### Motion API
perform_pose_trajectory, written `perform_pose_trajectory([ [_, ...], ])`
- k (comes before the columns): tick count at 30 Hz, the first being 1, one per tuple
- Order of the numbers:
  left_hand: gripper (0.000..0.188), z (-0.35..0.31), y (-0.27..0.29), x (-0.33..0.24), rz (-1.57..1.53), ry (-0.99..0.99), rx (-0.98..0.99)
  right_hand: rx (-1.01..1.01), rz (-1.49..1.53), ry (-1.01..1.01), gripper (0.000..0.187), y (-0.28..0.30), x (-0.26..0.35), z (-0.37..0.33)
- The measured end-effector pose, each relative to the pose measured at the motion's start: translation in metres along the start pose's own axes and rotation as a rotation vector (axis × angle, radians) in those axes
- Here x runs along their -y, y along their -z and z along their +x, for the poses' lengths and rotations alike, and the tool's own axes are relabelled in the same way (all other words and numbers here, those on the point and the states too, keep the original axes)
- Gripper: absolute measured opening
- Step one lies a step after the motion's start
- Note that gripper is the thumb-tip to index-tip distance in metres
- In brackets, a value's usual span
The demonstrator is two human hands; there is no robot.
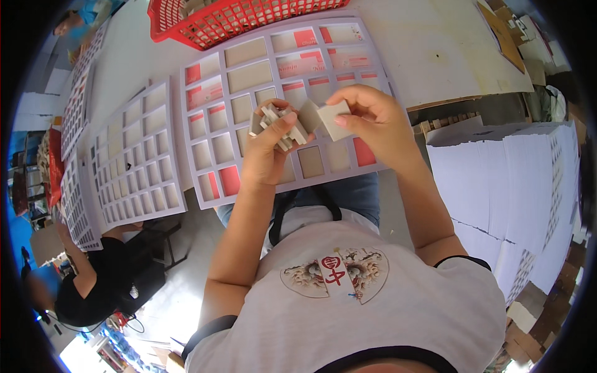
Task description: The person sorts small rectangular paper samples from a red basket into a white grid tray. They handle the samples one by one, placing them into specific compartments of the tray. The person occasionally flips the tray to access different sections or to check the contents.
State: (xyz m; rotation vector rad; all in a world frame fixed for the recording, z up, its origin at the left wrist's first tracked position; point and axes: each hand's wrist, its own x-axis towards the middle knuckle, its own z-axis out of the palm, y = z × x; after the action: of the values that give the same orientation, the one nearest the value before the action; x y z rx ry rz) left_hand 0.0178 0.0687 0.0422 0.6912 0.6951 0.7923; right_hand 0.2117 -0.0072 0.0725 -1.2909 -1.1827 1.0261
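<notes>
My left hand (264,152) and right hand (380,124) work near each other in front of my waist, both bare. My left forearm (241,230) and right forearm (430,205) angle inward from bent elbows. The left hand is closed in a loaded grip, its left thumb (283,125) laid across the top. On the right, my right thumb (349,123) and curved right index finger (351,93) form a pinch, palm turned inward.

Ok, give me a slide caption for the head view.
Left hand holding a bunch of pale pieces while the right hand pinches a square piece above a white compartmented board.
</notes>
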Motion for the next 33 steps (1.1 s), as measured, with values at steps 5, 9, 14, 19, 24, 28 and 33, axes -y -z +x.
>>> perform_pose_trajectory([
  [5,0.041,-0.008,0.013,0.0,0.051,-0.042,-0.092,-0.015,-0.113,-0.213,0.022,0.005,-0.028,-0.024],
  [9,0.043,-0.005,0.01,0.002,0.083,-0.057,-0.137,0.0,-0.191,-0.292,0.024,-0.005,-0.04,-0.04],
  [14,0.04,-0.001,0.011,0.006,0.102,-0.054,-0.168,0.059,-0.427,0.029,0.026,-0.006,-0.051,-0.044],
  [19,0.038,-0.001,0.01,0.006,0.119,-0.067,-0.167,0.157,-0.932,0.384,0.029,0.0,-0.056,-0.056],
  [24,0.039,-0.011,-0.002,0.003,0.148,-0.034,-0.044,0.012,-0.688,0.318,0.027,0.002,-0.041,-0.061],
  [28,0.04,-0.015,-0.022,0.007,0.188,0.033,0.13,-0.083,0.178,-0.076,0.019,-0.003,-0.024,-0.047],
  [33,0.04,-0.019,-0.021,0.005,0.146,0.087,0.065,-0.296,-0.121,-0.094,0.018,0.033,-0.013,-0.039],
])
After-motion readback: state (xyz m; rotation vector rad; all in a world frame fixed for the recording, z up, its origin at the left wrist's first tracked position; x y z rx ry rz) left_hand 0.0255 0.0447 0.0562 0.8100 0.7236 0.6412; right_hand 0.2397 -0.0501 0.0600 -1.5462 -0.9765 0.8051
